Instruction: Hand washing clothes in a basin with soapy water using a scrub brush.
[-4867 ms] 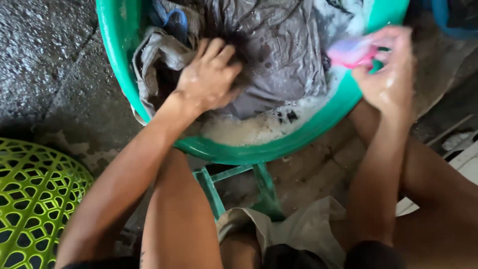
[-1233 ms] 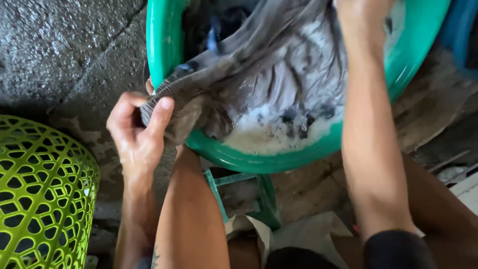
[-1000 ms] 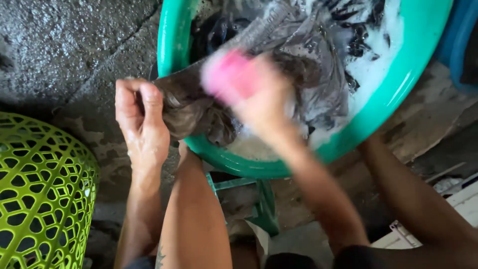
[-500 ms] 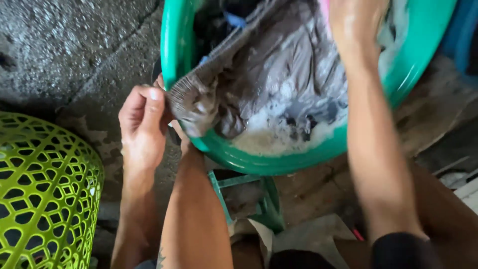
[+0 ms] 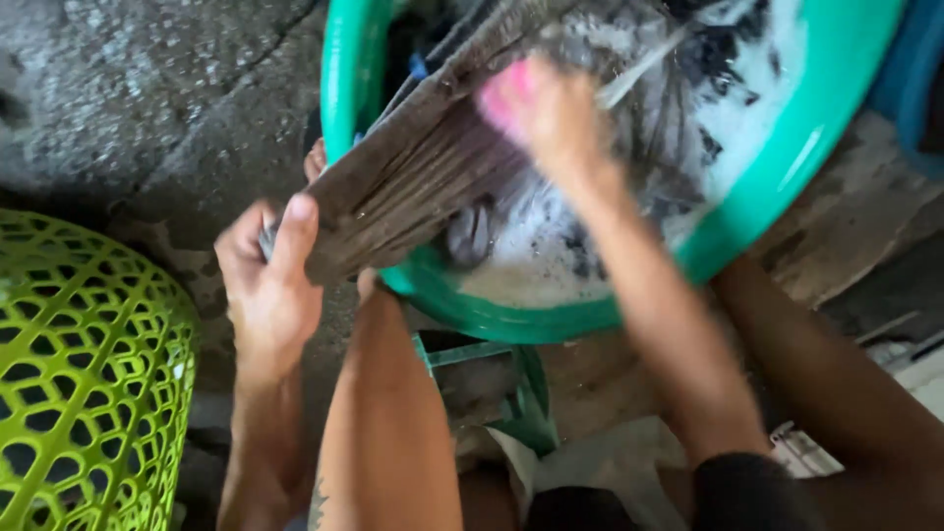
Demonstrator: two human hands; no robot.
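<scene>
Here, a wet grey cloth [image 5: 413, 187] is being held over the rim of a big green tub [image 5: 787, 167]. One end of the cloth is gripped tight by the left hand [image 5: 270, 285], with the thumb pressed on top and the fingers curled under it. That end is pulled out past the edge of the tub, just above the grey stone ground [image 5: 147, 98]. The rest of the cloth is stretched back into the tub, where white soapy foam [image 5: 551, 265] can be seen. The right hand [image 5: 556, 118] is seen over the cloth inside the tub, and it looks blurred. A small pink thing [image 5: 503, 96] is held in the right hand, with the fingers closed around it. What kind of thing it is cannot be told, because it is too blurry. More dark wet clothes [image 5: 718, 49] are piled in the foam near the far side of the tub. A bright green basket [image 5: 88, 383] with many holes is set on the ground at the left, near the left arm. A small green stool [image 5: 501, 393] is seen below the tub, between the person's bare knees.
</scene>
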